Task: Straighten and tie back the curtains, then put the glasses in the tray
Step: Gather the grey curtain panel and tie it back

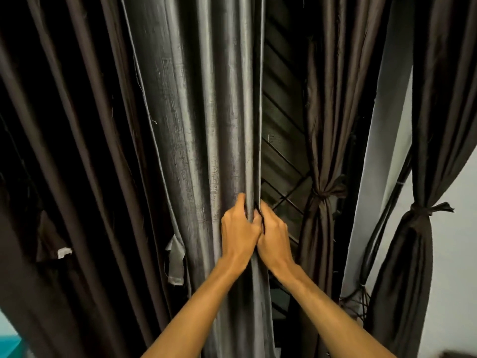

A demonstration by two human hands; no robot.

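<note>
A shiny grey curtain (204,120) hangs in long folds in the middle of the view. My left hand (238,229) and my right hand (273,229) sit side by side, both gripping its right edge fold at mid height. A grey fabric strip (176,259) dangles loose at the curtain's left side. A dark brown curtain (64,151) hangs untied on the left. Two brown curtains on the right, one (322,140) near the window and one (423,254) at the far right, are each gathered by a knotted tie. No glasses or tray are in view.
Behind the gap right of the grey curtain is a dark window with a diagonal metal grille (281,140). A pale wall strip (379,177) and dark cables (382,236) stand between the two tied curtains. A teal object (9,344) shows at the bottom left corner.
</note>
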